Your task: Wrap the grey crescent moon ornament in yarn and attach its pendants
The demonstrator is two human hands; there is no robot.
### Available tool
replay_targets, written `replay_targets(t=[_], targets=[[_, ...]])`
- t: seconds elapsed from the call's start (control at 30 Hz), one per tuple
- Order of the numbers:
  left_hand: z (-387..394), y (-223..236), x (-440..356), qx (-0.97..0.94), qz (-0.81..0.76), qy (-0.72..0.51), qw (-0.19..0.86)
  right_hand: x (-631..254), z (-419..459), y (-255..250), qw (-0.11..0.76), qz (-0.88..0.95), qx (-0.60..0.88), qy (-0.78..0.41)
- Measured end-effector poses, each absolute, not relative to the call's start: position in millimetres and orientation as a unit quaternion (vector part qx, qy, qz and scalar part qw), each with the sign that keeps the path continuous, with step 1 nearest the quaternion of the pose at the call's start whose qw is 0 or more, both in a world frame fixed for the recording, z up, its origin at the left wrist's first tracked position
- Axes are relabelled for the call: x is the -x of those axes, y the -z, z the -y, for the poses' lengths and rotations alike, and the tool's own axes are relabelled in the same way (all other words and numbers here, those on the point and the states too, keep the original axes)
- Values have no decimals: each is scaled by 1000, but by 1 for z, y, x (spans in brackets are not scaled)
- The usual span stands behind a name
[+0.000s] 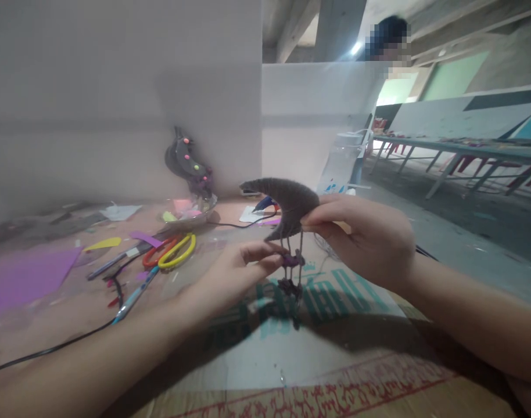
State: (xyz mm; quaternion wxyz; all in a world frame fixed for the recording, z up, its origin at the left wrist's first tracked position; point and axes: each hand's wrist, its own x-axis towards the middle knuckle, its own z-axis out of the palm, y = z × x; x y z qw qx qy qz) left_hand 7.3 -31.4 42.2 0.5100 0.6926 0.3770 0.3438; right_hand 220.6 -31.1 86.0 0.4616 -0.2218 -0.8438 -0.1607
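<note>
Two hands are holding up a grey crescent [291, 197] above the printed sheet [335, 342]: the right hand [370, 241] is pinching its side, the left hand [252, 261] is gripping a purple piece [293, 260] on the strings dangling below. Scissors [177, 251] are lying left, near a bowl [191, 217].

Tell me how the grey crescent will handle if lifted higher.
The crescent looks stiff: it holds its curve with the right hand gripping one edge. Probably light, given the fingertip pinch. Its thin cords hang down and may swing.
</note>
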Motion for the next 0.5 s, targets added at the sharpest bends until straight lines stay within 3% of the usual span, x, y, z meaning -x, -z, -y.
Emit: replay_targets(t=[0.27,0.5], targets=[[30,-45,-2,-668,-382,-425,476,-222,24,-87,484,824,253,148],[22,-41,2,-684,-401,-399,462,-221,23,-86,496,827,239,110]])
